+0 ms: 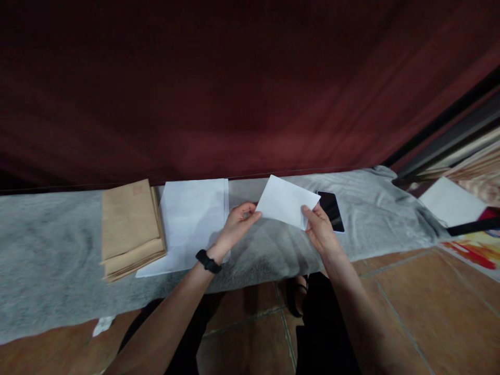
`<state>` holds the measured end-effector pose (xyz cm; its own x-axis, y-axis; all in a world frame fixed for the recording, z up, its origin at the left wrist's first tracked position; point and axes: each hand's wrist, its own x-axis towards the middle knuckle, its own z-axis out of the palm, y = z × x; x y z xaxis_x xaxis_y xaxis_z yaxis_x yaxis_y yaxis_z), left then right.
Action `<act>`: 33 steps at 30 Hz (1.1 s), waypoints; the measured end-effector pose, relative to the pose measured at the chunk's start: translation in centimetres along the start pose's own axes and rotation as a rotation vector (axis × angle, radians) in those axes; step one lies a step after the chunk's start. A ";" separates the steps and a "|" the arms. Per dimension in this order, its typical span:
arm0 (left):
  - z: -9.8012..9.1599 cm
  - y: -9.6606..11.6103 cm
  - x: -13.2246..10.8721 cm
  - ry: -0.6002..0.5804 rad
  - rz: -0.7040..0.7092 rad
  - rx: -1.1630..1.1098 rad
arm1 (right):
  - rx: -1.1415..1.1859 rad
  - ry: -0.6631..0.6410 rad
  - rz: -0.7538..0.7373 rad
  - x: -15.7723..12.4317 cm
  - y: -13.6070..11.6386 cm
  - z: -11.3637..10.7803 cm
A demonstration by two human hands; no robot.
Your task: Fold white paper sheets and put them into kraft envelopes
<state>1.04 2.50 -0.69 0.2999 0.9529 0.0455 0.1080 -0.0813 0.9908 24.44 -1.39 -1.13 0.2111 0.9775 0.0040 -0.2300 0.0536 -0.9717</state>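
Note:
Both my hands hold a folded white sheet of paper [286, 201] above a grey cloth-covered surface [50, 271]. My left hand [238, 224], with a black watch on its wrist, pinches the sheet's left corner. My right hand [319, 227] pinches its lower right corner. To the left lies a stack of white paper [191, 219], and further left a stack of brown envelopes [129, 226].
A dark phone [332, 210] lies on the cloth just behind my right hand. A dark red curtain [234, 88] hangs behind the surface. Brown floor tiles [410, 312] show below, with white paper [453, 200] and a colourful item [474, 250] at the right.

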 end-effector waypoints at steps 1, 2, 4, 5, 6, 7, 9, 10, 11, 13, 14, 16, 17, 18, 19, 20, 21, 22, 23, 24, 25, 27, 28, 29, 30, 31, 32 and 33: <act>0.0 0.1 -0.1 0.005 -0.008 0.012 | 0.013 0.027 -0.004 0.1 -0.1 0.0; 0.1 0.2 -0.2 0.004 -0.025 0.011 | 0.023 0.063 -0.015 0.2 -0.1 0.0; 0.4 0.1 -0.4 -0.010 -0.063 -0.029 | 0.036 0.146 -0.046 0.4 -0.3 0.1; 0.7 0.1 -0.5 -0.007 -0.076 -0.054 | 0.043 0.181 -0.056 0.5 -0.3 0.1; 1.0 0.0 -0.6 0.013 -0.081 -0.076 | 0.052 0.208 -0.061 0.6 -0.3 0.1; 1.3 -0.2 -0.8 0.045 -0.081 -0.095 | 0.063 0.219 -0.054 0.6 -0.3 0.2; 1.8 -0.6 -0.9 0.120 -0.077 -0.121 | 0.079 0.192 -0.016 0.7 -0.2 0.3; 2.0 -0.8 -1.0 0.154 -0.077 -0.129 | 0.076 0.156 0.012 0.8 -0.1 0.3; 2.2 -1.0 -1.1 0.178 -0.081 -0.136 | 0.064 0.118 0.040 0.9 0.2 0.3; 2.4 -1.3 -1.1 0.210 -0.109 -0.158 | 0.019 0.061 0.081 1.1 0.7 0.2; 2.4 -1.4 -1.2 0.218 -0.136 -0.184 | -0.008 0.049 0.090 1.2 1.0 0.1; 2.4 -1.4 -1.2 0.203 -0.206 -0.267 | -0.058 0.043 0.100 1.4 1.5 -0.1; 2.3 -1.3 -1.2 0.182 -0.242 -0.317 | -0.083 0.036 0.107 1.6 1.7 -0.3; 2.2 -1.3 -1.1 0.164 -0.269 -0.362 | -0.107 0.021 0.118 1.7 1.9 -0.4; 2.0 -1.2 -1.1 0.153 -0.286 -0.396 | -0.128 0.003 0.128 1.8 2.1 -0.6; 1.9 -1.2 -1.0 0.148 -0.295 -0.410 | -0.149 -0.016 0.138 2.0 2.3 -0.7; 1.8 -1.3 -1.0 0.151 -0.299 -0.403 | -0.176 -0.035 0.144 2.1 2.6 -0.9; 1.7 -1.3 -0.9 0.161 -0.298 -0.375 | -0.213 -0.046 0.147 2.3 2.9 -1.0; 1.6 -1.5 -0.9 0.175 -0.297 -0.334 | -0.265 -0.050 0.138 2.4 3.2 -1.1; 1.6 -1.6 -0.9 0.183 -0.300 -0.288 | -0.332 -0.045 0.113 2.6 3.5 -1.1; 1.6 -1.8 -0.9 0.184 -0.307 -0.247 | -0.413 -0.035 0.075 2.7 3.7 -1.2; 1.7 -2.1 -1.0 0.174 -0.329 -0.203 | -0.602 0.000 -0.017 3.0 4.0 -1.4; 1.8 -2.2 -1.1 0.163 -0.341 -0.201 | -0.700 0.017 -0.060 3.1 3.9 -1.4; 1.9 -2.2 -1.1 0.153 -0.352 -0.206 | -0.793 0.036 -0.102 3.1 3.8 -1.4; 2.0 -2.3 -1.2 0.154 -0.362 -0.214 | -0.880 0.061 -0.147 3.0 3.7 -1.3; 2.1 -2.3 -1.2 0.171 -0.370 -0.227 | -0.955 0.087 -0.201 2.9 3.4 -1.2; 2.2 -2.4 -1.3 0.198 -0.380 -0.246 | -1.016 0.107 -0.265 2.7 3.2 -0.9; 2.4 -2.4 -1.3 0.231 -0.391 -0.275 | -1.059 0.118 -0.331 2.4 3.0 -0.6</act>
<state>2.64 0.74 -3.45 0.0670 0.9387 -0.3382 -0.0914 0.3433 0.9348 24.79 1.03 -4.18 0.2135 0.9187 0.3323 0.7684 0.0521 -0.6378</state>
